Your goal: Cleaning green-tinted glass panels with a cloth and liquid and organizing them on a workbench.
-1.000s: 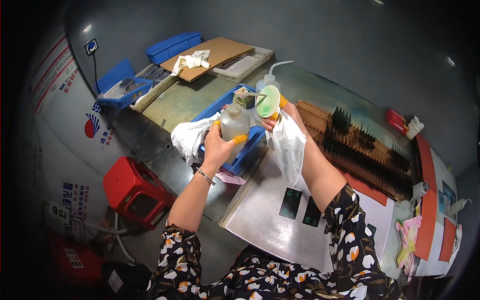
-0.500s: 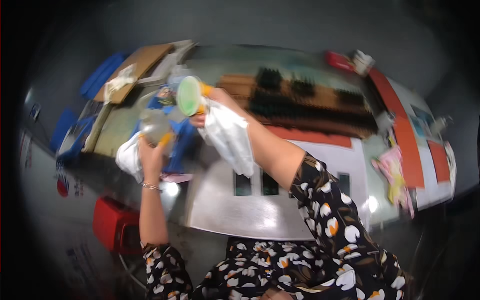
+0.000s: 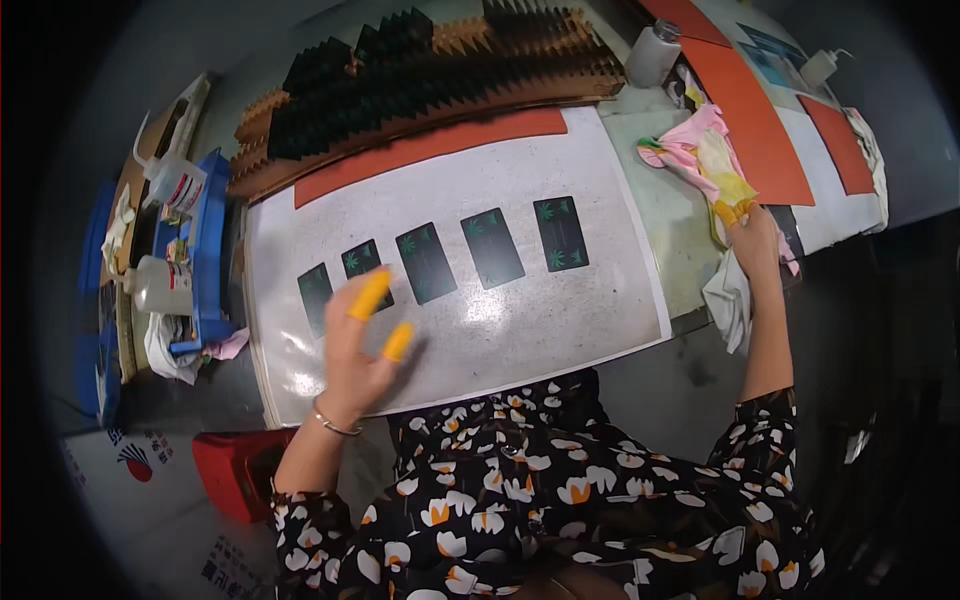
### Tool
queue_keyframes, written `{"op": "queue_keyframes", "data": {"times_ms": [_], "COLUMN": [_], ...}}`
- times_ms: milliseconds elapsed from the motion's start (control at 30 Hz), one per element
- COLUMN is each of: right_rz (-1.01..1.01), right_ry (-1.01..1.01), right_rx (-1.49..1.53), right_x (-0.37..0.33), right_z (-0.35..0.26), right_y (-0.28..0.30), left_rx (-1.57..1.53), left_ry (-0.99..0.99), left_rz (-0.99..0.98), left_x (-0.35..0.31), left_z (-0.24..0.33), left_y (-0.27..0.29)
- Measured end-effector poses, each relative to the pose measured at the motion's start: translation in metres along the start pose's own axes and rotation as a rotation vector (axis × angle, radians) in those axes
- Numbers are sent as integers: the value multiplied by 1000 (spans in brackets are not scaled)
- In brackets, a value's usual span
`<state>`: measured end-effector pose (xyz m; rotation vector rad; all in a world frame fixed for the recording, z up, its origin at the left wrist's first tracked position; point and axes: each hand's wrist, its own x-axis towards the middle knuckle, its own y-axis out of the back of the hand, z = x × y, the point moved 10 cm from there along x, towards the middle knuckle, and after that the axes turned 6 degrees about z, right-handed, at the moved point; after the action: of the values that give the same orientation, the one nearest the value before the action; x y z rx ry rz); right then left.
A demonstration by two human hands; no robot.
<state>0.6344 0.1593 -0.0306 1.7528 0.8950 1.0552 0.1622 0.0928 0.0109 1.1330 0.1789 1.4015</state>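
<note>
My left hand (image 3: 355, 340) is over the lower left of a white sheet (image 3: 520, 345), its fingers apart and nothing in them. Yellow finger cots cover some fingertips. Partly behind this hand lies a row of several dark cards (image 3: 427, 263) with green leaf patterns. At the right, my right hand (image 3: 755, 245), also with yellow finger cots, is closed on a white cloth (image 3: 730, 305) that hangs past the table's front edge. Its fingertips are at a crumpled pink and yellow cloth (image 3: 700, 150); whether they grip that cloth too I cannot tell.
Brown slotted racks (image 3: 430, 90) holding dark cards span the back. A blue tray (image 3: 210, 260) with squeeze bottles (image 3: 163, 285) is at the left, beside another white cloth (image 3: 170, 350). A grey-white bottle (image 3: 653, 55) and orange mats (image 3: 745, 120) are at the right. A red stool (image 3: 235, 475) stands below.
Both hands have let go of the blurred pale bottle-like things they held. My left hand has moved right, without its cloth; my right hand has swung far right with a white cloth. The view has shifted.
</note>
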Motion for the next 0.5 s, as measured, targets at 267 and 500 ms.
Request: {"op": "queue_keyframes", "data": {"times_ms": [267,500], "right_rz": [-134,-361], "right_ry": [139,630], "right_rx": [267,341], "right_x": [-21,-69], "right_z": [-52,-216], "right_y": [12,-40], "left_rx": [15,120], "left_ry": [-118,-121], "left_rz": [-397,-345], "left_x": [-8,-8], "left_z": [88,92], "left_y": [-130,-134]}}
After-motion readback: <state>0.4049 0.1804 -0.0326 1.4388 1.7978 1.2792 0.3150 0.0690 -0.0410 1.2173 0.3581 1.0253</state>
